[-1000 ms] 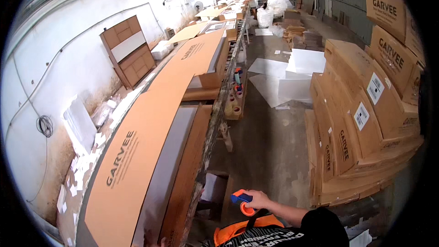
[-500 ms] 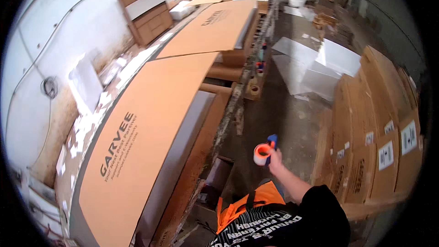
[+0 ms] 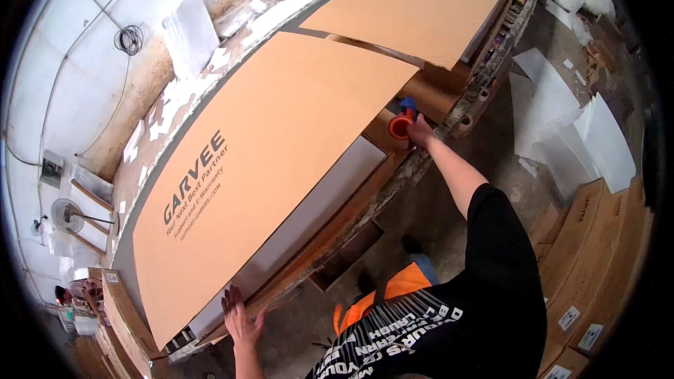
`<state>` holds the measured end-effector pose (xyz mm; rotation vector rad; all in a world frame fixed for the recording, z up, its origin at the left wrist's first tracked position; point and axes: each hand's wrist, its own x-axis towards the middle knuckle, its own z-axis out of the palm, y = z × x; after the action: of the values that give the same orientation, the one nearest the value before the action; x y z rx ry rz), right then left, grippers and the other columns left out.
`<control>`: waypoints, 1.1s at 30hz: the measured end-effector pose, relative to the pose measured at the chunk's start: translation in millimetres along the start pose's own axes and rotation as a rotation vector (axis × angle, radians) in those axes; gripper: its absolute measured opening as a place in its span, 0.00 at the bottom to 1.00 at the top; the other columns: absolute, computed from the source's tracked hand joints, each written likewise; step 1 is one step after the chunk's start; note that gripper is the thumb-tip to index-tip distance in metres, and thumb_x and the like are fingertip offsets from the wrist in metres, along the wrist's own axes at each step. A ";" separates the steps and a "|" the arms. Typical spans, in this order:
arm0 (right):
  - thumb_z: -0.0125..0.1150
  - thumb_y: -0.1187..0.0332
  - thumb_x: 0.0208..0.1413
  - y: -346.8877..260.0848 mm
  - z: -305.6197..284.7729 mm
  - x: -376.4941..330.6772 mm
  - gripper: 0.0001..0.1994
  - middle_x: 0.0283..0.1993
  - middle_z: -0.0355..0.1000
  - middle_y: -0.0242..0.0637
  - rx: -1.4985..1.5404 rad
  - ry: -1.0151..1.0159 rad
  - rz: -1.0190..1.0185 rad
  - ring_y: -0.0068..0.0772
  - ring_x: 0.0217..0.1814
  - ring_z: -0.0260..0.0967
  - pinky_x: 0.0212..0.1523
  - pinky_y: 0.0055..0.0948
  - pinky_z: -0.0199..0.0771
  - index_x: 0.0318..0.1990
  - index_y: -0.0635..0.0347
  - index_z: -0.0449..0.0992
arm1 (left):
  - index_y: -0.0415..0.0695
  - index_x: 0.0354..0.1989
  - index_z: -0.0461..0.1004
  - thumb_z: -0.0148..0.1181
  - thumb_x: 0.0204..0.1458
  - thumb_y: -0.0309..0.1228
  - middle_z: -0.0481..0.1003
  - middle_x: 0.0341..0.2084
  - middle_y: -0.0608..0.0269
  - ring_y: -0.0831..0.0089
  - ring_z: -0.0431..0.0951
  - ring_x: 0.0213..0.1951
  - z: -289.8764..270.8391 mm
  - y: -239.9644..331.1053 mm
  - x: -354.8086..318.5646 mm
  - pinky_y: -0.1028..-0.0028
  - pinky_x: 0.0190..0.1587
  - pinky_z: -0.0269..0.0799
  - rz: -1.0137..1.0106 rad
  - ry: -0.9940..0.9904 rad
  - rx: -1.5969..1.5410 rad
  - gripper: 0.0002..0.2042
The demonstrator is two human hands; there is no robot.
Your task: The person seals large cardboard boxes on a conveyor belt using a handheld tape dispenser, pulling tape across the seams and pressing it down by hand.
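A large cardboard box [image 3: 281,112] lies on the long work line, its broad printed flap slanting up over a white panel [image 3: 330,196]. At the flap's near left edge is my left hand [image 3: 242,317], fingers spread and holding nothing; whether it touches the cardboard I cannot tell. My right hand [image 3: 420,132] grips an orange and blue tape dispenser [image 3: 401,126] beside the box's far right corner. A second printed cardboard box [image 3: 421,7] lies farther along the line, with a gap between the two.
Stacked cartons [image 3: 590,267] stand at the right, below white foam sheets [image 3: 597,140] on the floor. Tape rolls [image 3: 465,123] rest along the line's edge. At the far left are a fan [image 3: 67,215] and another person [image 3: 84,291] beside more cartons.
My view has turned toward the near box. The tape dispenser has moved in my right hand from over the floor to the box's far right corner. My left hand has come into view.
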<state>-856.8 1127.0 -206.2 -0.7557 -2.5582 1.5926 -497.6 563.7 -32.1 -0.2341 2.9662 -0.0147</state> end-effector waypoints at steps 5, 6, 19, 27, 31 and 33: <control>0.55 0.62 0.52 -39.7 -48.6 -85.1 0.34 0.67 0.53 0.61 -0.201 0.206 -0.720 0.64 0.70 0.48 0.70 0.52 0.48 0.65 0.69 0.56 | 0.32 0.64 0.54 0.71 0.36 0.53 0.63 0.58 0.37 0.40 0.62 0.61 4.1 11.7 19.4 0.50 0.62 0.59 0.205 0.160 0.130 0.51; 0.59 0.60 0.46 -79.6 -62.5 -119.2 0.29 0.60 0.61 0.63 -0.238 0.191 -0.992 0.63 0.65 0.56 0.67 0.56 0.51 0.54 0.72 0.68 | 0.32 0.64 0.54 0.71 0.36 0.53 0.63 0.58 0.37 0.40 0.62 0.61 16.1 6.9 16.9 0.50 0.62 0.59 0.195 0.147 0.120 0.51; 0.49 0.33 0.53 -140.2 2.8 -154.6 0.41 0.68 0.55 0.46 -0.890 -0.843 -0.859 0.51 0.73 0.45 0.71 0.53 0.41 0.66 0.56 0.61 | 0.45 0.66 0.51 0.71 0.36 0.58 0.58 0.63 0.46 0.49 0.60 0.63 1.4 33.0 54.1 0.53 0.61 0.60 -0.035 -0.581 -0.203 0.52; 0.53 0.56 0.56 -152.3 72.9 -223.9 0.21 0.55 0.70 0.43 -0.804 -0.850 -1.200 0.52 0.56 0.67 0.58 0.50 0.66 0.55 0.53 0.72 | 0.52 0.69 0.45 0.47 0.59 0.50 0.50 0.68 0.61 0.57 0.52 0.68 73.6 -2.3 35.2 0.55 0.69 0.52 0.245 -0.465 -0.370 0.33; 0.57 0.65 0.53 -125.8 72.4 -227.1 0.19 0.50 0.72 0.46 -0.695 -0.647 -1.387 0.54 0.52 0.68 0.56 0.51 0.67 0.52 0.57 0.74 | 0.50 0.68 0.54 0.60 0.45 0.60 0.55 0.66 0.54 0.52 0.58 0.65 54.3 9.1 47.4 0.55 0.65 0.56 0.186 -0.331 -0.101 0.44; 0.60 0.65 0.53 -86.2 63.3 -208.9 0.18 0.54 0.69 0.49 -0.632 -0.494 -1.630 0.56 0.57 0.65 0.59 0.52 0.64 0.51 0.58 0.75 | 0.49 0.67 0.56 0.60 0.45 0.61 0.59 0.64 0.50 0.49 0.59 0.64 54.1 11.6 45.8 0.54 0.64 0.56 0.174 -0.251 -0.104 0.44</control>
<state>-723.3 956.0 -116.6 1.5634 -2.3902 0.3757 -535.1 568.2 -93.2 0.0099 2.7281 0.1768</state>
